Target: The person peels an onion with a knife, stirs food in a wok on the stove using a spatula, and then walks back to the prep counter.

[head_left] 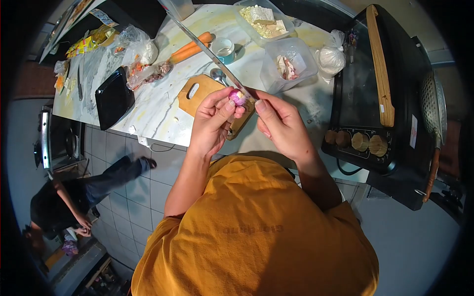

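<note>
A small purple shallot with a pale spot on top is pinched between the fingers of my left hand. My right hand is closed on a long knife, whose blade points away to the upper left. The blade's near end lies right beside the shallot; I cannot tell whether it touches. Beneath both hands is a wooden cutting board, partly hidden by them. A metal spoon rests at the board's far edge.
Carrots, a glass cup, a tub of white blocks, a tub with meat and a black tray stand on the marble table. An oven is at right. Another person is at left.
</note>
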Action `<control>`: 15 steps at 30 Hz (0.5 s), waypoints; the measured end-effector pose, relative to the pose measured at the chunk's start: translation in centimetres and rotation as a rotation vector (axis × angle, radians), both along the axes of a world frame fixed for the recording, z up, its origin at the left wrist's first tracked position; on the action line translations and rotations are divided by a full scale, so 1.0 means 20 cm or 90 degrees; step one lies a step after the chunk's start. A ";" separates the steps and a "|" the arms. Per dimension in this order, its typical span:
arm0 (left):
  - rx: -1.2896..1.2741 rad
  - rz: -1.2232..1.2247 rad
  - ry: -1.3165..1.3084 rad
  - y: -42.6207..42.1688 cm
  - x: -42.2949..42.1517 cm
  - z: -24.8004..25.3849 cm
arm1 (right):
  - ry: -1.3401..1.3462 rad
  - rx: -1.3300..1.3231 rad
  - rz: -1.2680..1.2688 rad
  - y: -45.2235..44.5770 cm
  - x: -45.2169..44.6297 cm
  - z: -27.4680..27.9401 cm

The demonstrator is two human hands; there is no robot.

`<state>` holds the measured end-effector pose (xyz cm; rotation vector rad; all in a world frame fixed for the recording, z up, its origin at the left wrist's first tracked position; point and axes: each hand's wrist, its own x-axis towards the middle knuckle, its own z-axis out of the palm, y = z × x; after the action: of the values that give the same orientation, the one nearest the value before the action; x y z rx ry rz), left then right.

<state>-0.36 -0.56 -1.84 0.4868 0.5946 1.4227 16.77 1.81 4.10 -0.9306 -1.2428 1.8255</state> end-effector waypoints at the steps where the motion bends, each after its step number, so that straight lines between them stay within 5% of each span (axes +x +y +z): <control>1: 0.000 0.001 0.001 0.00 0.00 0.00 | 0.001 -0.008 0.005 0.00 0.00 0.00; 15: 0.020 -0.017 -0.054 0.00 0.02 -0.02 | 0.039 -0.078 -0.030 0.00 0.00 0.00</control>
<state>0.09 -0.57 -2.14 0.4559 0.4964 1.4224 16.73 1.74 4.02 -0.9557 -1.0736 1.8956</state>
